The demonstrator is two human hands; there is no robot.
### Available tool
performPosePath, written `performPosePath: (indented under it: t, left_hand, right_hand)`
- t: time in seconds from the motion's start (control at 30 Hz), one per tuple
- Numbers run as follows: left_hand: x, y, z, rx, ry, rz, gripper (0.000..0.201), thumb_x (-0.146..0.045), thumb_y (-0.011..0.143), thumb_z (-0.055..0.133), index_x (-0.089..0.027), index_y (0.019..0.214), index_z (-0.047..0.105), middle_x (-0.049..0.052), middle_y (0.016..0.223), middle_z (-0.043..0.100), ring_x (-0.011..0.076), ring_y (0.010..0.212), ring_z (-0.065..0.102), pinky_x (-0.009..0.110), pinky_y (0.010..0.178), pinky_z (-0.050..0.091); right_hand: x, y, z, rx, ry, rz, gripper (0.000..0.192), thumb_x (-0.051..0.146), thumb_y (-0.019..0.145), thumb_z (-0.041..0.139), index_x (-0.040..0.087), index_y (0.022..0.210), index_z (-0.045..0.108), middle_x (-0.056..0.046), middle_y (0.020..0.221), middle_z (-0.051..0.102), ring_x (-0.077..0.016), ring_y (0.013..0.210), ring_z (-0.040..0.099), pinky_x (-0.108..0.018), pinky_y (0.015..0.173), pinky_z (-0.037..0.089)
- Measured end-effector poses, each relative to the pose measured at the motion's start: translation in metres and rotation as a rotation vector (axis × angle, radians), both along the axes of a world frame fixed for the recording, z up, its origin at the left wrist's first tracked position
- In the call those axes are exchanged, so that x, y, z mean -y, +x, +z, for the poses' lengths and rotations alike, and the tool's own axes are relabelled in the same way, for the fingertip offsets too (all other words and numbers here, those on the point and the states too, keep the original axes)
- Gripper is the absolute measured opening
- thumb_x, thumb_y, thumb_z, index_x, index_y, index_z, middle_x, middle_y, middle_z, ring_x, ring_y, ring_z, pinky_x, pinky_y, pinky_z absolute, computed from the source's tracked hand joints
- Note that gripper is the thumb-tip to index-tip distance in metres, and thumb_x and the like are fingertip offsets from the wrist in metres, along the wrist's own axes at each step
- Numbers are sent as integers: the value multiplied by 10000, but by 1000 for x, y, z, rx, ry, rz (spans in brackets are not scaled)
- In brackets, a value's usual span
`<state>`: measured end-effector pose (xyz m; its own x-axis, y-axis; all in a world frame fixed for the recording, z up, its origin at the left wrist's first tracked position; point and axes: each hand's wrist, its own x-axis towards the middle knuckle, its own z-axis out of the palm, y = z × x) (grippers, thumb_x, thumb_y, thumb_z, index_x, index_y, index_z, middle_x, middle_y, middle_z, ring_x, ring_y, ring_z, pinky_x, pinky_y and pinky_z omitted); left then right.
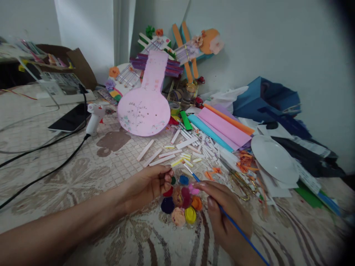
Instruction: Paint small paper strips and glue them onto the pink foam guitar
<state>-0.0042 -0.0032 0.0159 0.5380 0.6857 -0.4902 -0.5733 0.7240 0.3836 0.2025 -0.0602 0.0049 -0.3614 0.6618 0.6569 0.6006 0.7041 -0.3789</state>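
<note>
The palette lies on the patterned cloth, near the front edge. The left hand grips its left rim with curled fingers. The right hand pinches a blue brush, bristles just past the palette's far side. Paper sticks lie scattered just beyond. Scissors and a white plate crowd the right. A pink cutout, glue gun and cables stand behind and left. Bare cloth remains at front left.
</note>
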Motion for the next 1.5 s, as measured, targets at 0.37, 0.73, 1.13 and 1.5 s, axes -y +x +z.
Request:
performPosePath:
  t: [0.37,0.73,1.13,1.5]
  left_hand:
    - [1,0,2,-12,-17,2,167,-47,847,492,-55,717,596,33,707,535,54,571,509,155,579,506]
    - [1,2,4,-34,-36,15,201,-40,854,478,-60,691,595,37,690,539,54,557,511,155,574,507]
    - [1,1,2,-33,-27,5,177,-36,842,498,-52,700,605,43,700,553,55,557,523,152,567,510]
    - [0,0,3,-44,-9,-11,219,-46,858,466,-69,682,594,30,674,536,58,548,511,157,560,510]
  right_hand:
    - [0,-2,1,70,-5,28,392,55,826,493,158,1202,533,-86,1104,647,-161,1073,594,-277,900,524]
    - [0,-5,4,26,18,-2,356,61,838,465,151,1174,544,-85,1057,665,-146,1040,607,-266,882,534]
    - [0,-1,2,66,27,6,384,58,829,483,156,1197,533,-81,1076,659,-153,1046,604,-271,889,531]
    - [1,4,6,-43,-56,-1,324,88,831,470,178,1125,574,-68,1020,678,-174,989,631,-305,836,534]
